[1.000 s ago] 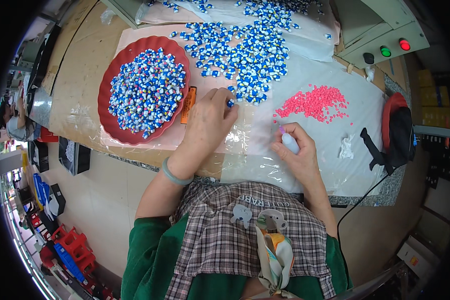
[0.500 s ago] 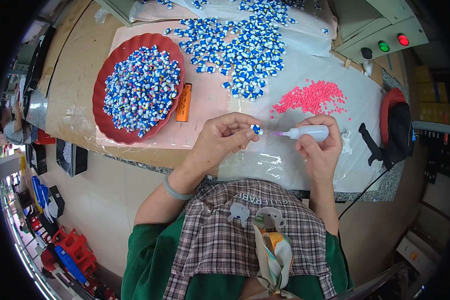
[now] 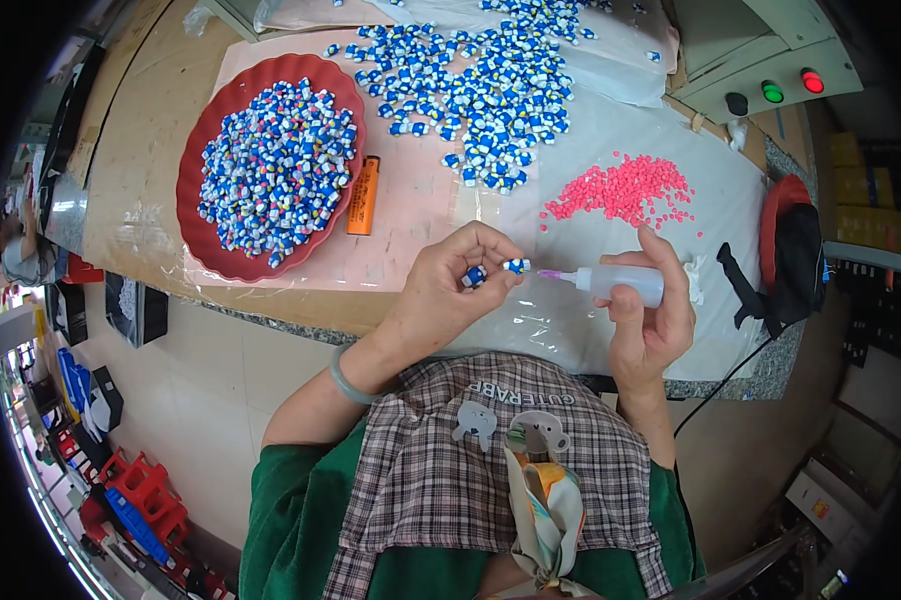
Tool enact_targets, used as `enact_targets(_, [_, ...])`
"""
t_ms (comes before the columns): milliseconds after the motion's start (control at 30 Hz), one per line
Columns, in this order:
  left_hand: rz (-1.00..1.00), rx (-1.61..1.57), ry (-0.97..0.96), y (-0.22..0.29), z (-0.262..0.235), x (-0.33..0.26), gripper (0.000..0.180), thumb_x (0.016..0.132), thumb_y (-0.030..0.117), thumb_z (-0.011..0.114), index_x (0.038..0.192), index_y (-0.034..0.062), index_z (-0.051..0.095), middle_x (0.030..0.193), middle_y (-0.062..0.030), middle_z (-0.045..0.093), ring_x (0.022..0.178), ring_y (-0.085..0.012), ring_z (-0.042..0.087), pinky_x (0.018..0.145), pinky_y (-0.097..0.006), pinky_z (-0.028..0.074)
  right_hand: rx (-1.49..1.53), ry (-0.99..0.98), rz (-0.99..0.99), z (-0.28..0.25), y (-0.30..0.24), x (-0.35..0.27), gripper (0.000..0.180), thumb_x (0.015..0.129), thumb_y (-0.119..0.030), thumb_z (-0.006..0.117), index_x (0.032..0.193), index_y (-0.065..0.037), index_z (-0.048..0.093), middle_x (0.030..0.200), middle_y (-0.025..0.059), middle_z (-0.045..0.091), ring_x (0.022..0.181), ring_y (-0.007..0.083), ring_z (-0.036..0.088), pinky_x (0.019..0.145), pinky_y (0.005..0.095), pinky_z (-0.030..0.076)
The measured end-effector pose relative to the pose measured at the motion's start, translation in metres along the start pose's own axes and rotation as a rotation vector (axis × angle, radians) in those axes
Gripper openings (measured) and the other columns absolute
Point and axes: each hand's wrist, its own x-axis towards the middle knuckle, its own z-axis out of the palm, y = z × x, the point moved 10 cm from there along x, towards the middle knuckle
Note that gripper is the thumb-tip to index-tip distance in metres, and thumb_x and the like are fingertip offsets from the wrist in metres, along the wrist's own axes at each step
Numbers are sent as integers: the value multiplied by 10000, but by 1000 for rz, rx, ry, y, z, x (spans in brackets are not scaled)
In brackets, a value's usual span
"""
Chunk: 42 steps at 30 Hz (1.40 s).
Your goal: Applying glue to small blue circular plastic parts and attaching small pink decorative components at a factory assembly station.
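Observation:
Between the fingertips of my left hand [image 3: 459,280] is a small blue-and-white figurine piece [image 3: 516,266]. A second such piece [image 3: 474,276] sits within the same hand, against the fingers. My right hand [image 3: 652,315] grips a white squeeze bottle [image 3: 626,284] lying sideways. Its thin purple nozzle tip [image 3: 554,274] points left, close to the pinched piece; whether they touch I cannot tell. Beyond the bottle, small pink pieces [image 3: 626,190] lie scattered on the white sheet [image 3: 571,330].
A red scalloped tray [image 3: 193,215] heaped with blue-and-white pieces stands at left, beside an orange cylinder [image 3: 364,196]. More loose pieces [image 3: 501,110] spread across the back. A grey box with coloured buttons [image 3: 773,92] stands at back right. A black cloth-like item [image 3: 796,255] lies at the right edge.
My left fingers have shifted, and a second blue-and-white piece now shows in that hand. The bottle has moved slightly right and down, with my right index finger raised. The whole view has shifted a little.

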Motion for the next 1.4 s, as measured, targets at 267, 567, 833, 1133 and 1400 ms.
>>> enact_targets(267, [-55,97,-2,-6,-1,-1,195,857,-64,585,1043,-10,558,959,-48,616,879,-82,592,753,-210,467,-161,-34,-76,5,-10,-2,467,939,-232,591,1293,54,487,888,161,665,649,138,622,574,234,499])
enact_targets(567, [-58,113,-2,-7,-1,-1,188,855,-58,592,1035,-9,566,944,-42,622,851,-68,584,736,-198,460,-185,-52,-109,10,-19,2,493,790,-100,745,1217,48,547,985,176,658,776,243,680,650,309,541])
enact_targets(833, [-35,135,3,-8,-3,0,201,849,-64,589,1042,-14,569,949,-50,631,841,-74,582,732,-215,462,-233,-60,-187,14,-28,3,433,872,-154,680,1228,48,540,961,174,660,813,223,679,691,305,534])
enact_targets(1133, [-78,126,17,-11,-6,-1,188,862,-43,601,1044,-7,571,930,-39,633,847,-69,595,716,-203,453,237,49,307,1,32,-4,379,866,-98,667,1214,-12,542,943,121,646,681,147,611,547,218,477])
enact_targets(1400, [-65,99,54,-13,-19,-3,173,881,-31,601,1049,-4,567,930,-41,632,869,-85,613,744,-204,471,578,-33,556,24,80,-2,279,788,-17,705,1009,-37,535,960,68,579,765,140,604,618,246,489])
